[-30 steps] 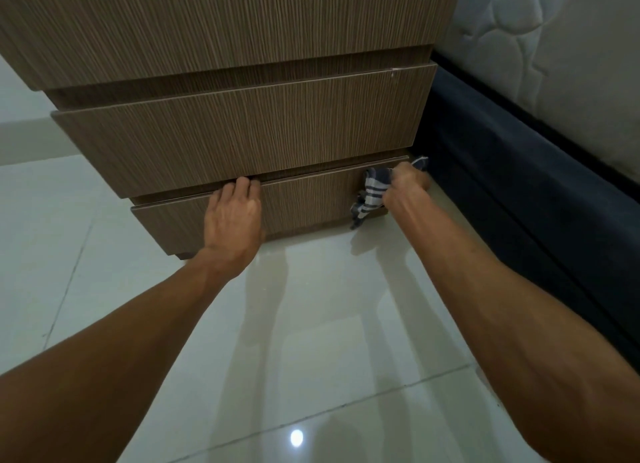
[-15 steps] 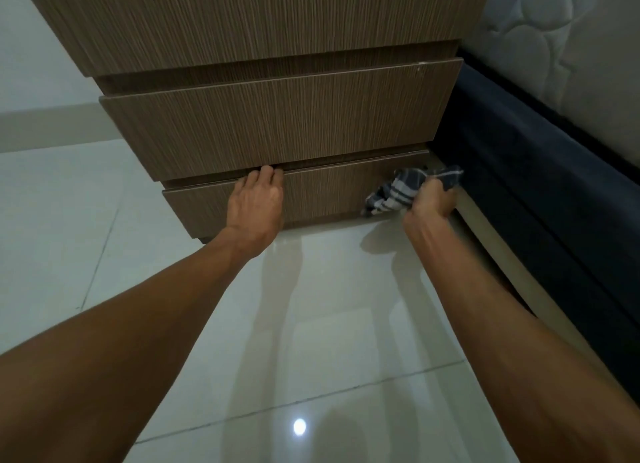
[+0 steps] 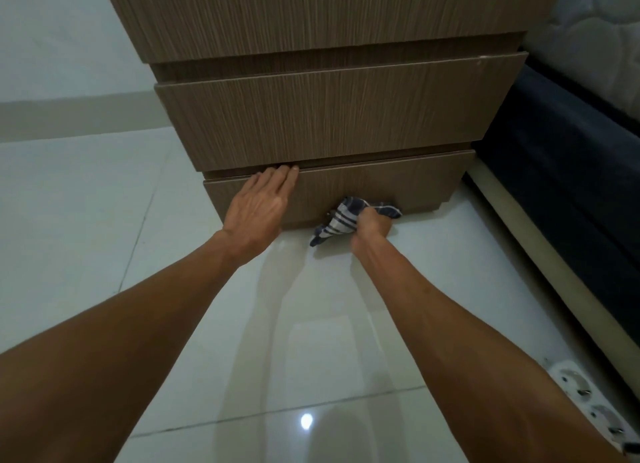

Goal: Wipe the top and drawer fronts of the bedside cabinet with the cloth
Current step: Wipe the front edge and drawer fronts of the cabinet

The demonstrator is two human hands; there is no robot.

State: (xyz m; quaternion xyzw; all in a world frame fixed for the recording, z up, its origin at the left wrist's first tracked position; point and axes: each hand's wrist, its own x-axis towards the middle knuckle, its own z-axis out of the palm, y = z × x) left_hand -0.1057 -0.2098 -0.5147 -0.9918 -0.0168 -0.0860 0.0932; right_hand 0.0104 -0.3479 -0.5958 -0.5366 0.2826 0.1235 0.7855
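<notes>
The checked cloth [image 3: 349, 217] is bunched in the right hand [image 3: 372, 225], fingers closed round it, pressed low on the bottom drawer front [image 3: 398, 182] of the bedside cabinet [image 3: 329, 116]. The left hand [image 3: 259, 206] lies flat, fingers together, bracing that drawer's top edge. Long level strokes would serve best here. The dark bed base [image 3: 561, 158] crowds the right; a power strip [image 3: 588, 403] lies on the floor [image 3: 86, 203].

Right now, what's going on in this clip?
A person is cleaning a wood-grain bedside cabinet beside a dark bed base. The right hand grips a bunched blue-and-white checked cloth against the lower part of the bottom drawer front, near the glossy white tiled floor. The left hand lies flat on the same drawer, fingertips at its top edge. A white power strip lies on the floor.
</notes>
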